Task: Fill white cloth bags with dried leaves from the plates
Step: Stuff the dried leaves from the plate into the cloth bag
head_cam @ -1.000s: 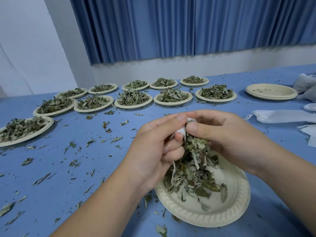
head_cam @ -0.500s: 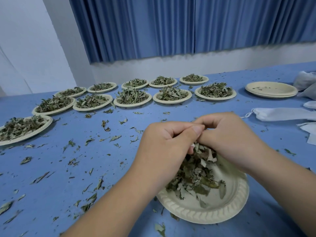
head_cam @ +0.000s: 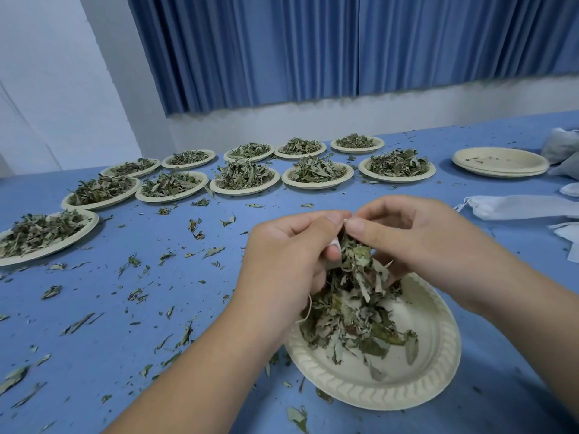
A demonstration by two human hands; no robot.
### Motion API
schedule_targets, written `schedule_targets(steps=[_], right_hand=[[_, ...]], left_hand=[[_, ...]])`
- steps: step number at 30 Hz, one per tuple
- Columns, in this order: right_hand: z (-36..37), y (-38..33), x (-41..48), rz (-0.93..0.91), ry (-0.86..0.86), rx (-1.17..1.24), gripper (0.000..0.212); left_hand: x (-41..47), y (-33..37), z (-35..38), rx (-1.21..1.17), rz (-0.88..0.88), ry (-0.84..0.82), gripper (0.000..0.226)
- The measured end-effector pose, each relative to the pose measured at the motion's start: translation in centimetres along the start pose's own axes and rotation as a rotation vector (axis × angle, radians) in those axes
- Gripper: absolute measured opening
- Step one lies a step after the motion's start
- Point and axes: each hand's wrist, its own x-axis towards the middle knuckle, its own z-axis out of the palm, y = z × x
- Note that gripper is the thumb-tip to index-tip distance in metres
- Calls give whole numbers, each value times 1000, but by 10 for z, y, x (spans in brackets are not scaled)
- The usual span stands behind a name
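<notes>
A cream paper plate (head_cam: 416, 383) lies near the table's front edge with a heap of dried leaves (head_cam: 351, 308) on it. Above the heap, my left hand (head_cam: 288, 261) grips a small white cloth bag (head_cam: 334, 244), of which only a sliver shows between the fingers. My right hand (head_cam: 419, 245) pinches the bag's top edge beside the left thumb, with leaves bunched under its fingers. A thin string (head_cam: 308, 308) hangs below my left hand. Most of the bag is hidden by hands and leaves.
Several leaf-filled plates (head_cam: 247, 180) stand in two rows at the back and left. A stack of empty plates (head_cam: 501, 162) sits back right. Flat white bags (head_cam: 526, 206) lie at the right. Loose leaves (head_cam: 134, 264) litter the blue table.
Both hands stayed over the plate; my left thumb and right fingers now meet at the bag's top, and a bit of white cloth shows again.
</notes>
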Motion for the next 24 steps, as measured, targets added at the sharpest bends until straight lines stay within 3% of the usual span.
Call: schedule_targets(steps=[4, 9, 13, 19, 24], right_hand=[[3, -1, -1, -36, 114, -59, 48], [4, -5, -9, -164, 22, -58, 47], [7, 2, -11, -272, 2, -327, 78], [9, 7, -7, -425, 139, -314, 31], [11, 8, -8, -475, 228, -280, 21]], left_hand=[[2, -2, -1, -63, -21, 38, 16], [5, -2, -3, -140, -27, 119, 15], [6, -3, -3, -215, -45, 157, 16], [6, -3, -2, -208, -38, 145, 16], [4, -4, 1, -188, -35, 109, 16]])
